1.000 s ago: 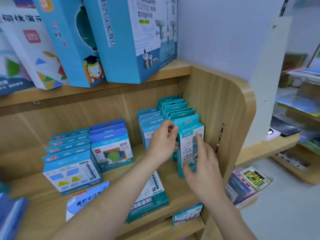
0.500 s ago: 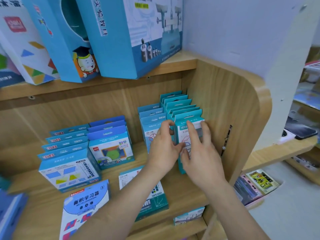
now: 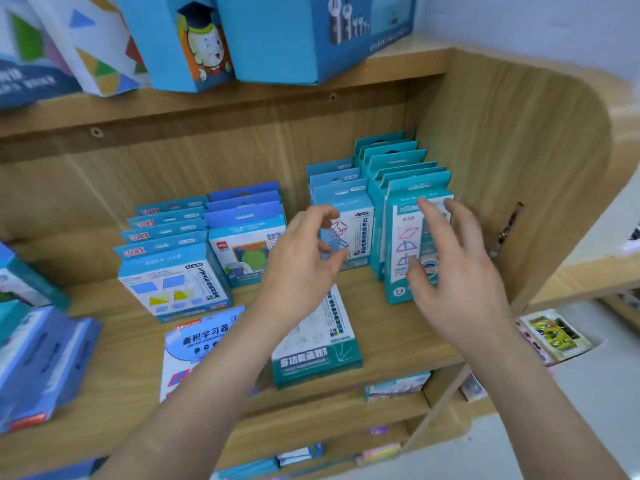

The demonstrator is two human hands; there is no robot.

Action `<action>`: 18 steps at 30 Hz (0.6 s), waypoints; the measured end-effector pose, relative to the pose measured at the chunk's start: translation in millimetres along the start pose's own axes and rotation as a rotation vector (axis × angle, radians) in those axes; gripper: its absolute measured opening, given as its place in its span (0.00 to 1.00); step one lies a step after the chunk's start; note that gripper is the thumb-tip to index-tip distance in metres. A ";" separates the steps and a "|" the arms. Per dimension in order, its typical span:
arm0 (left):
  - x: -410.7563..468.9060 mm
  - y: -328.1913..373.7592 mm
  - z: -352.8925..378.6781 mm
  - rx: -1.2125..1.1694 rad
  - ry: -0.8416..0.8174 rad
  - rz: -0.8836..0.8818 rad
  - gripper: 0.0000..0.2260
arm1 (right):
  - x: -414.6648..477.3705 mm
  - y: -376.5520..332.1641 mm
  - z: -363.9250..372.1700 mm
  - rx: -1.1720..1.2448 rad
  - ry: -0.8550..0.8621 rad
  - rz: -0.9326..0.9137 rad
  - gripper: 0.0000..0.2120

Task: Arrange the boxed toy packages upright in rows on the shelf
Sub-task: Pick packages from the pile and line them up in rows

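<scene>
While left hand (image 3: 304, 252) and right hand (image 3: 457, 275) hover released, teal boxed packages (image 3: 408, 237) upright in rows at wooden shelf (image 3: 388, 325) back right corner, flat 多功能函数 box (image 3: 315, 348) near front edge, white wall (image 3: 519, 22) above

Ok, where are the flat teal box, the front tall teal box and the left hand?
flat teal box (image 3: 317, 355), head view, printed face
front tall teal box (image 3: 403, 220), head view, front panel
left hand (image 3: 298, 271), head view, its back

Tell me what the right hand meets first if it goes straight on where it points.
Probably the front teal box of the rightmost row: the right hand points at its face. Gap unclear.
</scene>
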State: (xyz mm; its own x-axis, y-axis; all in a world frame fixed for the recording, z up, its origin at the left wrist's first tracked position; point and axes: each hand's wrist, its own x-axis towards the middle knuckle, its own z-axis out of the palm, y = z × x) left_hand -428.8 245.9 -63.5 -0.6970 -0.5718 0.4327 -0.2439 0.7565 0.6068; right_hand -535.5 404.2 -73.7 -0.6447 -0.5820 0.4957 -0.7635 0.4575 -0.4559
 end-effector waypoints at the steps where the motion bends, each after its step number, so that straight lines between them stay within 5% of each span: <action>1: -7.6 -6.4 -11.8 0.015 -0.011 -0.023 0.16 | -3.0 -0.8 0.1 0.022 0.014 -0.009 0.31; 5: -46.8 -25.0 -42.0 0.192 -0.224 -0.063 0.11 | -19.4 -9.2 14.1 0.214 -0.092 -0.048 0.28; 8: -85.8 -35.1 -21.1 0.617 -0.485 -0.026 0.32 | -37.5 -18.3 40.5 0.309 -0.350 -0.044 0.27; 11: -108.3 -37.2 7.1 0.828 -0.560 -0.016 0.48 | -50.4 -22.6 67.4 0.341 -0.515 0.035 0.23; 18: -121.8 -38.3 16.0 0.835 -0.592 -0.060 0.39 | -54.2 -11.3 85.0 0.567 -0.535 0.373 0.13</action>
State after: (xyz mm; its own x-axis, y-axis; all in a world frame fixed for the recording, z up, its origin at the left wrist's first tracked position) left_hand -345.4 291.6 -150.1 -0.8338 -0.5391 -0.1192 -0.5236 0.8405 -0.1392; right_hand -488.7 373.5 -158.2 -0.6361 -0.7637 -0.1097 -0.2788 0.3600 -0.8903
